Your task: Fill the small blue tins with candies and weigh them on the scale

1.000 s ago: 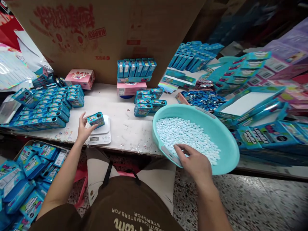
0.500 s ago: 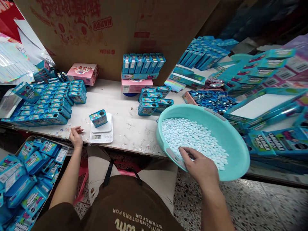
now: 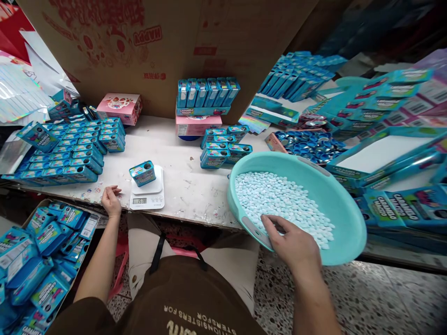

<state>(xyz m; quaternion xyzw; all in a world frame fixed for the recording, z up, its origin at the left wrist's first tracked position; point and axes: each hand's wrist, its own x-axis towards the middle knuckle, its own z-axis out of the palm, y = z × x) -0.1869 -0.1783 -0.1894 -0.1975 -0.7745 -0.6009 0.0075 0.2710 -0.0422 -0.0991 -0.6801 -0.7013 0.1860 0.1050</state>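
Observation:
A blue candy tin point(image 3: 142, 173) with a dark round hole in its top stands on a white digital scale point(image 3: 159, 200), whose display seems to read 153.8. Just left of the scale, my left hand point(image 3: 111, 201) rests at the table edge, fingers loosely apart and holding nothing. My right hand point(image 3: 295, 242) is over the near rim of a turquoise basin point(image 3: 344, 209). Thumb and forefinger come together at their tips there; anything inside the hand is hidden. Small pale-blue candies point(image 3: 279, 190) cover much of the basin's bottom.
Rows of blue tins point(image 3: 70, 151) stand at the left, above a carton of blue packs point(image 3: 45, 260). More tins point(image 3: 226, 146) stand behind the basin. A pink box point(image 3: 120, 108) sits against a large cardboard box point(image 3: 167, 51). Blue lids point(image 3: 310, 145) fill a tray behind the basin.
The basin and my right hand have shifted very slightly to the right. My left hand, the tin and the scale reading look the same.

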